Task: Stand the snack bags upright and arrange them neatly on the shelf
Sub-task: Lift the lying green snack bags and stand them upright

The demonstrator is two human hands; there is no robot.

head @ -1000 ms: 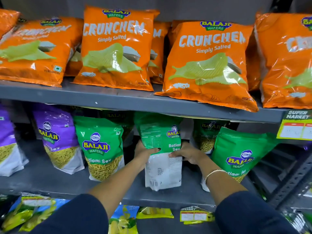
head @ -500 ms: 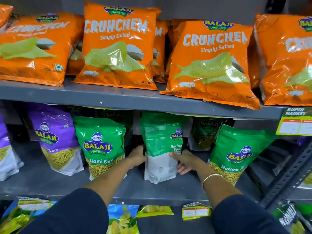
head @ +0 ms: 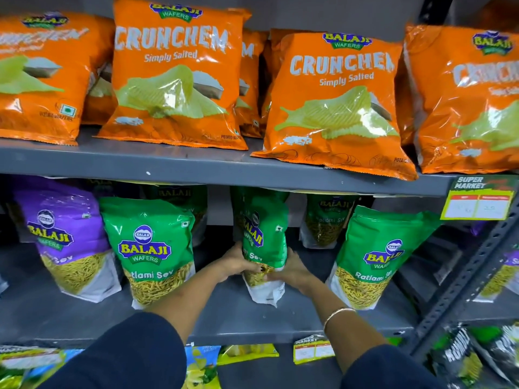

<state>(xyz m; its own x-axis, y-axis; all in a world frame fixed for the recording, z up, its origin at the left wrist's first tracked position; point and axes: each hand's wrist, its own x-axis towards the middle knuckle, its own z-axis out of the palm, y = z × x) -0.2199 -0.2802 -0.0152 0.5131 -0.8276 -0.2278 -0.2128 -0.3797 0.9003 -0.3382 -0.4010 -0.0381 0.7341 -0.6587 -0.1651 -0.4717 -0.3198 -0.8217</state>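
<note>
A green Ratlami Sev pouch (head: 262, 237) stands upright in the middle of the grey middle shelf (head: 224, 313), turned partly sideways with its front label facing left. My left hand (head: 236, 262) grips its left side and my right hand (head: 292, 269) grips its right side, low on the pouch. Another green pouch (head: 148, 248) stands to its left and a third green pouch (head: 376, 256) leans to its right. More green pouches (head: 325, 220) stand behind. A purple sev pouch (head: 61, 237) stands at the far left.
Orange Crunchem wafer bags (head: 174, 74) line the upper shelf (head: 196, 167), some overhanging its edge. A yellow price tag (head: 480, 197) hangs at the right. A perforated grey upright (head: 466, 279) frames the right side. More snack bags (head: 202, 366) lie on the shelf below.
The held pouch has been rotated, from showing its back panel to showing its front label at an angle. Both hands have closed in lower around it. The view has shifted closer.
</note>
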